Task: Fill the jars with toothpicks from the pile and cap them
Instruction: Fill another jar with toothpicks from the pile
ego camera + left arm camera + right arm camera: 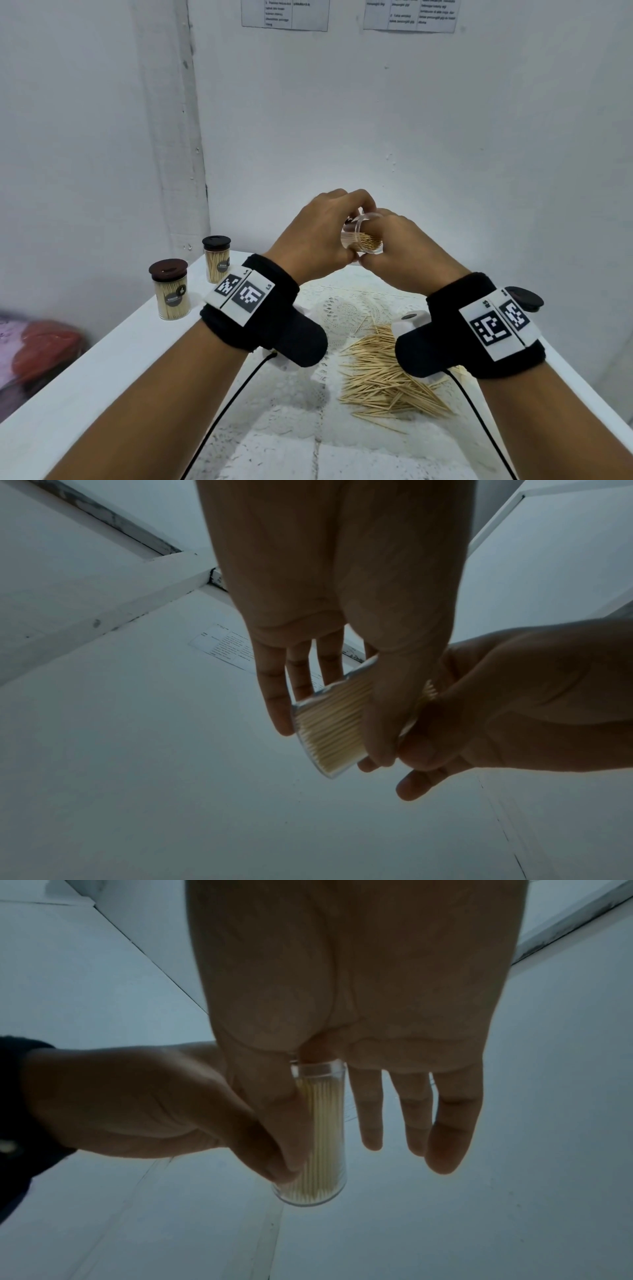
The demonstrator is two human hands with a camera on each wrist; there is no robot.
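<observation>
Your left hand [310,236] and right hand [399,250] both grip the uncapped jar [362,236], tilted above the counter [102,359]. Tip its mouth lower and the packed toothpicks [323,1131] may slide out onto the pile [383,380]; a slack thumb drops it.

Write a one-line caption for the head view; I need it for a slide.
Both hands, left hand and right hand, hold an uncapped jar of toothpicks above the pile.
</observation>
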